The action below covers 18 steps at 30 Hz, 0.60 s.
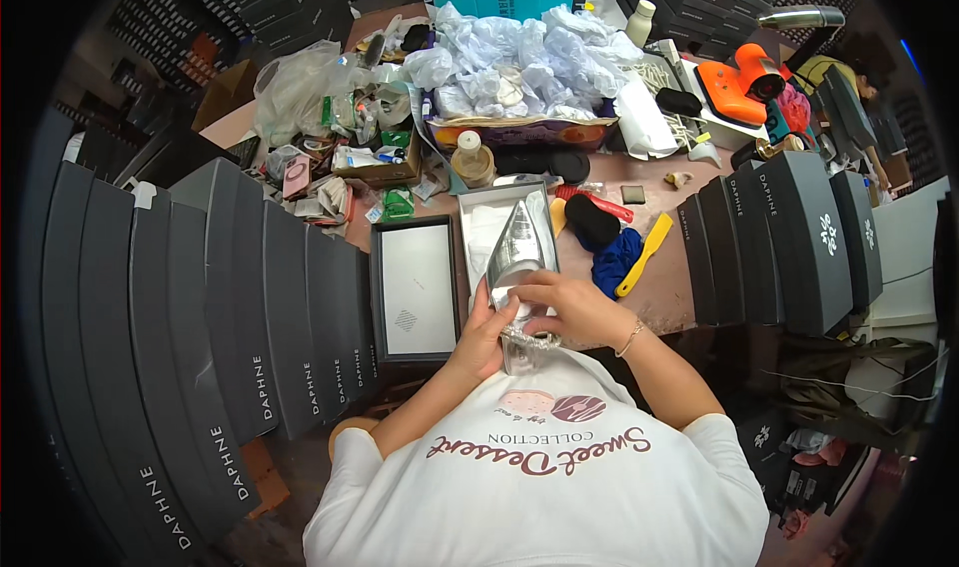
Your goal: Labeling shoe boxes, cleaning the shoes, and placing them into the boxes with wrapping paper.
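- We see the silver shoe (517, 242) toe-away above the open shoebox (479, 229), close against the wearer's front; whether it touches the box, we cannot tell.
- Our left hand (483, 333) has its grip curled around the near part of the shoe; our right hand (579, 309) bends its fingers over the opening, and we cannot tell whether that grip closes on anything.
- We judge the glossy skin easy to scuff; a fingernail or the bracelet (629, 339) could mark it, and a loose left grip could let the shoe slip onto the box edge.
- The box lid (419, 285) lies inside-up just beside the box; a swinging elbow could shove it, we think.
- The jar (473, 159) stands near the box's far end; a bump could tip it toward the shoe.
- On the pinkish table (677, 292) we find a yellow brush (644, 255), blue cloth (611, 265) and black pad (591, 223); crumpled white wrapping (519, 52) heaps behind, an orange device (732, 92) to its right.
- Dark shoeboxes (230, 277) line our left; more stand on our right.
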Available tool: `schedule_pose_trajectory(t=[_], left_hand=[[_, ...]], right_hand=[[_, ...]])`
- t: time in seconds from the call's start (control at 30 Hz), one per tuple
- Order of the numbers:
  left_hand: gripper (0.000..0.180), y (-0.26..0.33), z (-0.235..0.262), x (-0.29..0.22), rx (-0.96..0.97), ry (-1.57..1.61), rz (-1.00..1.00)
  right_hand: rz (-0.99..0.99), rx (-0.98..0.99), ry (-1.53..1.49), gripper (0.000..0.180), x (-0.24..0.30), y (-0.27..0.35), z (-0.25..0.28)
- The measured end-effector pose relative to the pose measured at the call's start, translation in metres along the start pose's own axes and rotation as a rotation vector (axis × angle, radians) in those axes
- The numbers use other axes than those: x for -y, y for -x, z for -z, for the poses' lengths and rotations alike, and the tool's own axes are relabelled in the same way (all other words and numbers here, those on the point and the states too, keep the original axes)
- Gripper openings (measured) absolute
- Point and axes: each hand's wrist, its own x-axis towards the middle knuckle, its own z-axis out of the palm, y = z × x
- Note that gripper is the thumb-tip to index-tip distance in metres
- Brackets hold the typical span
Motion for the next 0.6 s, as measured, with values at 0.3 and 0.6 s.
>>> schedule_pose_trajectory(t=[0.3, 0.6], left_hand=[[0.057, 0.003, 0.031, -0.006, -0.194, 0.062, -0.086], [0.094, 0.014, 0.028, 0.004, -0.182, -0.338, -0.316]], right_hand=[[0.072, -0.612, 0.424, 0.044, -0.065, -0.025, -0.04], [0.188, -0.103, 0.469, 0.018, -0.048, -0.08, -0.058]])
